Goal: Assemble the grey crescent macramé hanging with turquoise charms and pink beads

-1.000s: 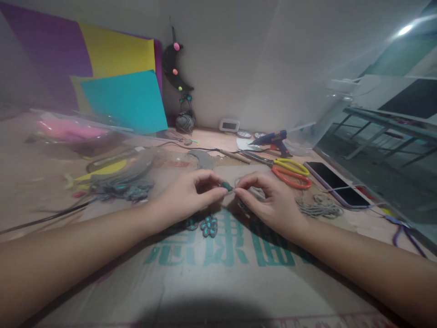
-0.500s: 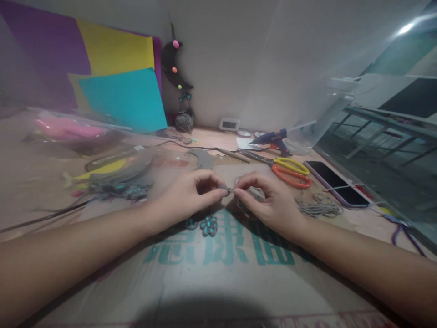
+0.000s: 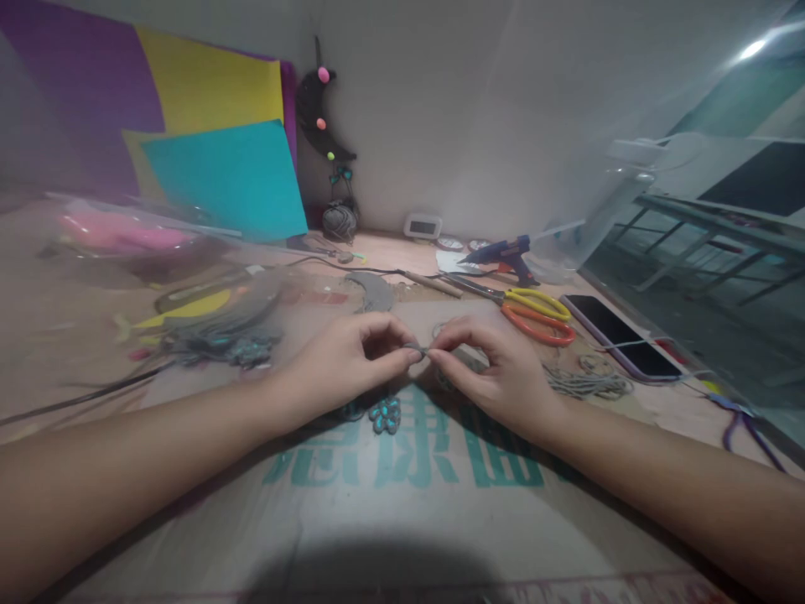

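Head view: left hand [image 3: 343,365] and right hand [image 3: 496,369] meet over cardboard sheet [image 3: 390,512] on tabletop. Fingers [image 3: 402,357] of both hands pinched closed on short grey cord [image 3: 418,346], above teal bead flower [image 3: 385,414]. Cord likely light, soft, limp, slip-prone; best gripped close to tip.

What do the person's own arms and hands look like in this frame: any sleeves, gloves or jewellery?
The left forearm and right forearm are bare, no sleeve showing up to the picture's edge. The left hand and right hand wear no gloves; no ring, watch or bracelet shows. Nails are too blurred to judge.
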### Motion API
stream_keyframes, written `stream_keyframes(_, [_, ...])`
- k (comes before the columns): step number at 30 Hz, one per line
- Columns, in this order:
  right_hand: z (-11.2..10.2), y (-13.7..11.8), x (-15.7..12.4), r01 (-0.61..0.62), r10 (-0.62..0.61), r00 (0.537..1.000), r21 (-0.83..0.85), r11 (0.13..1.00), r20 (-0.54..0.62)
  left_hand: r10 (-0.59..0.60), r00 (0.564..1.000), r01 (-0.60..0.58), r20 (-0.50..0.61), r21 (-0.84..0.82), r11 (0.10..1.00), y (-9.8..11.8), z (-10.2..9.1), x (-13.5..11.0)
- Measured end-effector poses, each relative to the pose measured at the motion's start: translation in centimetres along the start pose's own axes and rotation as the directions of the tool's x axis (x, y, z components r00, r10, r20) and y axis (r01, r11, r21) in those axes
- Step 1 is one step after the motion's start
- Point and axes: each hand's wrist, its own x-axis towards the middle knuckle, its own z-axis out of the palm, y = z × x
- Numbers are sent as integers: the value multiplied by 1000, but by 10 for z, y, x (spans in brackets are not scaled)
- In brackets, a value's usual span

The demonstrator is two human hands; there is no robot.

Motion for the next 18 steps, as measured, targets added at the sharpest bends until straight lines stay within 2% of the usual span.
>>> stream_keyframes(10, [-3, -1, 0, 48, -48, 999, -5, 999, 7, -16, 1000, 16, 1, -10, 1000, 3, 0, 0])
stream_keyframes(15, [-4, 2, -2, 10, -12, 997, 30, 999, 76, -4, 1000, 4, -8, 7, 1000, 4, -1, 1])
stream_keyframes(18, [-5, 3, -3, -3, -5, 997, 99, 995, 79, 19, 1000, -19, -17, 33, 999, 4, -1, 1])
